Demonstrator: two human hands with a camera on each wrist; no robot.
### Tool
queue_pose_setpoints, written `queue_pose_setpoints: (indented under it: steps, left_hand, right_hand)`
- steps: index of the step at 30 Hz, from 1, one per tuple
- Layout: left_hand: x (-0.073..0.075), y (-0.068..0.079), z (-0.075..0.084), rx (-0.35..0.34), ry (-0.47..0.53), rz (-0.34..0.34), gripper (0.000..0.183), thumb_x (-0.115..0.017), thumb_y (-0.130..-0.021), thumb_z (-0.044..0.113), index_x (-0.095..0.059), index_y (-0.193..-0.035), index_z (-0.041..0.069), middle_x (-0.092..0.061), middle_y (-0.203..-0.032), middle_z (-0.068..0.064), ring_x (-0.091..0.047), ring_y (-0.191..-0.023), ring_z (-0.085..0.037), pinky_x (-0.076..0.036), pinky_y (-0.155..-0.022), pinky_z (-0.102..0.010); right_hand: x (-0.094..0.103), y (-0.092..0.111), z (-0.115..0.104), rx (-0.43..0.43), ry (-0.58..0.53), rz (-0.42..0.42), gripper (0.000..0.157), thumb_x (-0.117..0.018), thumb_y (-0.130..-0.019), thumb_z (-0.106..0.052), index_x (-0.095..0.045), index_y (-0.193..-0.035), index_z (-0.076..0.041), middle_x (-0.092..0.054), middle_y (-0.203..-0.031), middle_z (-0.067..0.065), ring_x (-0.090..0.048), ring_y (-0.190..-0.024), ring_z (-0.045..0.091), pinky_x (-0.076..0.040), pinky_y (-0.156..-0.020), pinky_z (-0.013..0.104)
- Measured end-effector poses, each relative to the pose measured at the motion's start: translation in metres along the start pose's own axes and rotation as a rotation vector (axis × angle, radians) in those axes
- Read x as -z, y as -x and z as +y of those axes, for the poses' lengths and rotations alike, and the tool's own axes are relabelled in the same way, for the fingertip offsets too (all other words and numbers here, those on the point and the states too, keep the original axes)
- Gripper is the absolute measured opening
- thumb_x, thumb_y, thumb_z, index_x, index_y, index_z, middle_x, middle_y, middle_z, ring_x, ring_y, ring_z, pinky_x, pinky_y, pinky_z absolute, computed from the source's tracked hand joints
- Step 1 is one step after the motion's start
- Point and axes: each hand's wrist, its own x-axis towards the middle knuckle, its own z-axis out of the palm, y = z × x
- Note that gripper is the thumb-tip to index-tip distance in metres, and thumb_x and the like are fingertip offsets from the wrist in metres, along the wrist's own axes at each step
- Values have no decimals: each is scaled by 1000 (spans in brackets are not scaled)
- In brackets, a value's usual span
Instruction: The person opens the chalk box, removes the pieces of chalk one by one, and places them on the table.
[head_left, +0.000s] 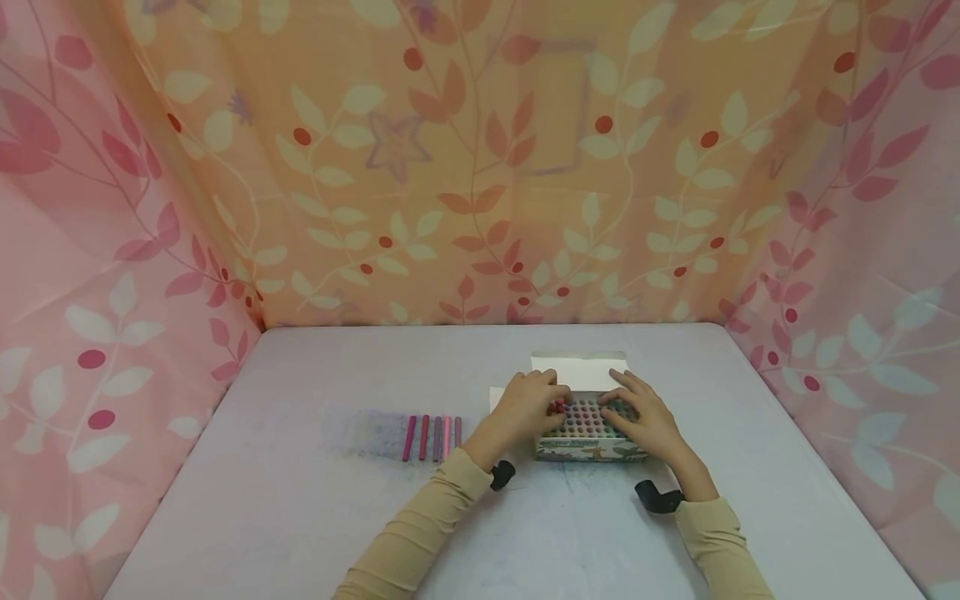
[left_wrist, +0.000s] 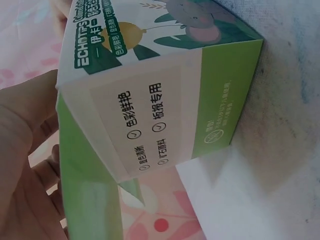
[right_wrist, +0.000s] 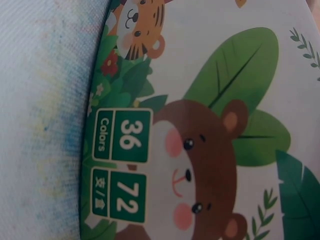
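Note:
A cardboard box of chalk [head_left: 591, 451] stands on the table with its white lid [head_left: 579, 367] flipped back and rows of coloured chalk ends [head_left: 583, 418] facing up. Over its left end is my left hand [head_left: 527, 404], thumb and forefinger bent about some red chalk tips [head_left: 557, 407]; whether they pinch one cannot be made out. My right hand [head_left: 647, 419] rests at the right end, fingers spread over the chalk tops. In the left wrist view, the box's printed end panel [left_wrist: 145, 115] hides some fingers. The right wrist view shows the box's animal-print front [right_wrist: 200, 130].
Left of the box, several pink and purple chalk sticks [head_left: 423, 437] lie side by side on the white table [head_left: 262, 500]. Bluish chalk smudges [head_left: 360, 433] mark the cloth there. Patterned curtains [head_left: 480, 167] enclose the back and sides.

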Motion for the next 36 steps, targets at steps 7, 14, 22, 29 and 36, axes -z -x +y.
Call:
queue_pose_setpoints:
  steps: [7,14,22,29,36]
  left_hand:
    - [0,-2,6,13,-106,3,10,-63,-81,29,-66,-90,31,-48,-86,8,-40,-73,-10,-30,-64,-26]
    - [0,-3,13,25,-193,41,9,-62,-80,24,-56,-74,27,-47,-83,7,-39,-70,-11,-29,-62,-28]
    - [3,-5,16,24,-252,37,7,-65,-81,29,-61,-77,26,-51,-86,5,-47,-78,-12,-35,-64,-29]
    - [8,-4,20,14,-302,46,7,-66,-82,33,-65,-83,26,-52,-91,6,-49,-83,-12,-37,-68,-29]
    - [9,-3,22,3,-360,57,9,-64,-84,34,-66,-88,26,-50,-94,6,-47,-84,-12,-37,-70,-30]
  right_hand:
    - [0,-1,-2,-2,2,7,13,-68,-83,-29,-67,-94,-22,-41,-142,13,-27,-134,40,-25,-95,68]
    - [-2,-2,-1,1,7,18,12,-70,-82,-26,-67,-93,-22,-42,-141,14,-28,-133,41,-26,-95,68]
    - [-1,-2,-1,2,10,11,12,-70,-82,-26,-67,-94,-22,-42,-141,14,-28,-133,40,-26,-95,67]
    - [-1,-1,-1,-6,12,10,13,-70,-82,-27,-67,-93,-21,-42,-141,14,-28,-133,40,-26,-96,67]
    - [-1,-1,-1,-7,27,14,13,-70,-82,-27,-67,-93,-22,-42,-140,14,-29,-133,41,-26,-96,66]
